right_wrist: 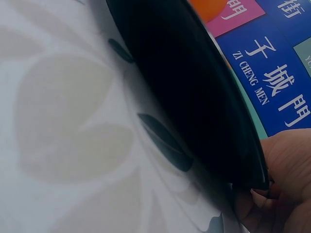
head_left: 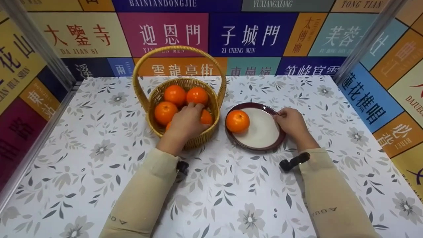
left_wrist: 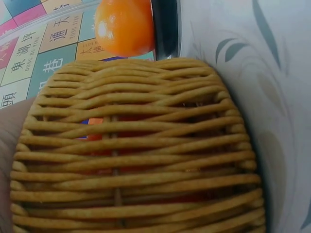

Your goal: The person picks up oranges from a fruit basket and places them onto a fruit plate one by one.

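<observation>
A wicker basket (head_left: 185,140) with a tall arched handle holds several oranges (head_left: 175,95). My left hand (head_left: 186,122) reaches over its near rim, with fingers and thumb around an orange (head_left: 207,117) that still lies inside; part of this grip is hidden. In the left wrist view the basket's woven side (left_wrist: 136,155) covers most of the picture. Right of the basket, a white plate (head_left: 261,132) with a dark red rim bears one orange (head_left: 238,121) at its left side. My right hand (head_left: 292,124) pinches the plate's right rim; the right wrist view shows thumb and fingers (right_wrist: 291,155) at that edge.
A white tablecloth (head_left: 211,198) with grey leaves and flowers covers the table. Colourful panels with printed characters (head_left: 165,34) stand behind it and along both sides. The basket's handle (head_left: 180,49) arches above the oranges.
</observation>
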Tool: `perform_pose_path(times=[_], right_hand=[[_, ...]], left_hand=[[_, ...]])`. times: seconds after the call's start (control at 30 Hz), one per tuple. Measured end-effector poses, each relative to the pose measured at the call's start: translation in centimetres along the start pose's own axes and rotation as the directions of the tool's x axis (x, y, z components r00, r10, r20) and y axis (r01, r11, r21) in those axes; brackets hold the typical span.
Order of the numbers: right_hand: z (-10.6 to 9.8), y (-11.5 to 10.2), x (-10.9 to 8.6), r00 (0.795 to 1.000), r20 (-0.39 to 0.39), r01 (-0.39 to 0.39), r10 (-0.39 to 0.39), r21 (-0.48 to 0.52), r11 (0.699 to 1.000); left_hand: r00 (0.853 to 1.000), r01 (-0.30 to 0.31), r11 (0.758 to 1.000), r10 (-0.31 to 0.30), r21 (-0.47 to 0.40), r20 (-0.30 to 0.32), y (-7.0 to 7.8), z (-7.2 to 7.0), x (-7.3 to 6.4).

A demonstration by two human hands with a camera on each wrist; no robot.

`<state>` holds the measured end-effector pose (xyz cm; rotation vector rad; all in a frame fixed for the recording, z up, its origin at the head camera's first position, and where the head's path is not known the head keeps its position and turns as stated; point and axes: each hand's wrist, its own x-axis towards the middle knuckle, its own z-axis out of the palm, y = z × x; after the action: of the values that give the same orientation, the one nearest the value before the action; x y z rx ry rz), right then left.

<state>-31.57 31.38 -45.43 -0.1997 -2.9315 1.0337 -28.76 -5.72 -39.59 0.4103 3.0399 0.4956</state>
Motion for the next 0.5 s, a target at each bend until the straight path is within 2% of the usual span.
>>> perform_pose_path(times=[0.3,0.5], right_hand=[[0.05,-0.15,-0.01,1.000,-0.005,0.012,-0.012,0.001,1.000],[0.00,-0.15,-0.07,1.000,0.007,-0.016,0.016,0.021,1.000]], left_hand=[[1.000,-0.016,1.000,0.016,-0.001,0.000,-0.09,0.03,0.09],[1.000,-0.017,1.000,0.017,0.006,0.007,-0.05,-0.04,0.17]])
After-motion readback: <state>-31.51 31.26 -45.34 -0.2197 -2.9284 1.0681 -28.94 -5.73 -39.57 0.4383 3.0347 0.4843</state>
